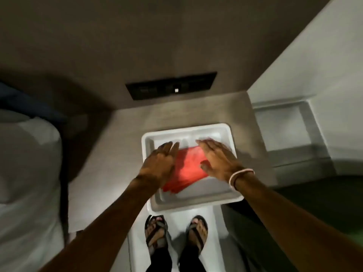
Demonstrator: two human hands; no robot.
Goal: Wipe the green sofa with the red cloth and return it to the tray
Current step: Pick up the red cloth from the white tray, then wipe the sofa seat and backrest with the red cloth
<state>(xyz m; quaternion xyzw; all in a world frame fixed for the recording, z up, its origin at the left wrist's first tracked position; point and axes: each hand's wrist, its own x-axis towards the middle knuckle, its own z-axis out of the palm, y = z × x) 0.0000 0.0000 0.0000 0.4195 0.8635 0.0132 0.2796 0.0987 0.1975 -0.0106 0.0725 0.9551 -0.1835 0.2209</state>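
A folded red cloth (188, 169) lies flat inside a white rectangular tray (225, 195) on a grey side table (121, 146). My left hand (160, 163) rests palm down over the cloth's left edge, fingers spread. Over the cloth's right part, my right hand (216, 159) lies palm down with fingers stretched out; a pale band circles that wrist. Neither hand closes on the cloth. A dark green sofa (324, 203) shows at the lower right, dim and partly cut off.
A black switch panel (170, 86) sits on the wall behind the table. A bed with white linen (27, 163) fills the left side. A white panelled surface (284, 124) stands to the right. My sandalled feet (176, 234) stand on the pale floor below the tray.
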